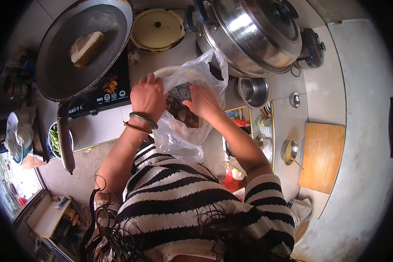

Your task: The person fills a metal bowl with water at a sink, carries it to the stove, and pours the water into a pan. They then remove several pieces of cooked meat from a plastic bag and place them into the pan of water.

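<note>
A clear plastic bag (180, 137) stands with its mouth spread in front of my body, over a pale basket rim (166, 71). Dark brown pieces, perhaps cured meat (191, 118), and a speckled grey item (180, 91) show inside it. My left hand (149, 95), with a green bangle at the wrist, grips the bag's left edge, fingers curled. My right hand (201, 100) reaches into the bag's right side, thumb apart; whether its hidden fingers hold something is unclear. Up left, a wok (85, 78) holds water and a thick slab of meat (86, 49).
The wok sits over an induction cooker (111, 91). A large steel steamer (245, 36), an enamel lid (157, 29) and a steel pot (252, 92) stand behind. Green beans (54, 139) lie left under the wok handle (65, 140); a wooden board (322, 157) rests right.
</note>
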Demonstrator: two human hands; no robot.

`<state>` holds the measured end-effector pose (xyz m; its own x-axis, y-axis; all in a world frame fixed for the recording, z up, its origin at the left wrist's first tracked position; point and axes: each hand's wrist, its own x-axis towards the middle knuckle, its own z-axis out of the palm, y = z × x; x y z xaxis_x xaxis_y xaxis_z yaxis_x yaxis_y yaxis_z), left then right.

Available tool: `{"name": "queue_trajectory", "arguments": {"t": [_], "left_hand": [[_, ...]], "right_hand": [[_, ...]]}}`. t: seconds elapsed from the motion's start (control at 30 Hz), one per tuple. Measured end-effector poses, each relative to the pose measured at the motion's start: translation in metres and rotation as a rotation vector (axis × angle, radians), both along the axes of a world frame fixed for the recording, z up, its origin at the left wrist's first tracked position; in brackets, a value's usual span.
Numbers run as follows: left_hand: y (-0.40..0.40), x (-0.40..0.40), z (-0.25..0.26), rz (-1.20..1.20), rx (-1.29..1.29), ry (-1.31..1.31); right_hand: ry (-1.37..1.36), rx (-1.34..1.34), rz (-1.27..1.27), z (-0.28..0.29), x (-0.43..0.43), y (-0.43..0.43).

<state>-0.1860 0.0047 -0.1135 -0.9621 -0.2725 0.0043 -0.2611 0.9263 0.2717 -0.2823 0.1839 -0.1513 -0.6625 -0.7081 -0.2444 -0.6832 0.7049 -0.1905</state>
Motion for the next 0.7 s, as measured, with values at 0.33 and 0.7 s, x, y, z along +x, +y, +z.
{"name": "queue_trajectory", "arguments": {"t": [0.33, 0.7], "left_hand": [[0.020, 0.071, 0.045, -0.593, 0.365, 0.176], [0.030, 0.084, -0.004, -0.644, 0.346, 0.281]], "right_hand": [[0.175, -0.152, 0.508, 0.034, 0.055, 0.050], [0.111, 0.107, 0.685, 0.003, 0.033, 0.034]]}}
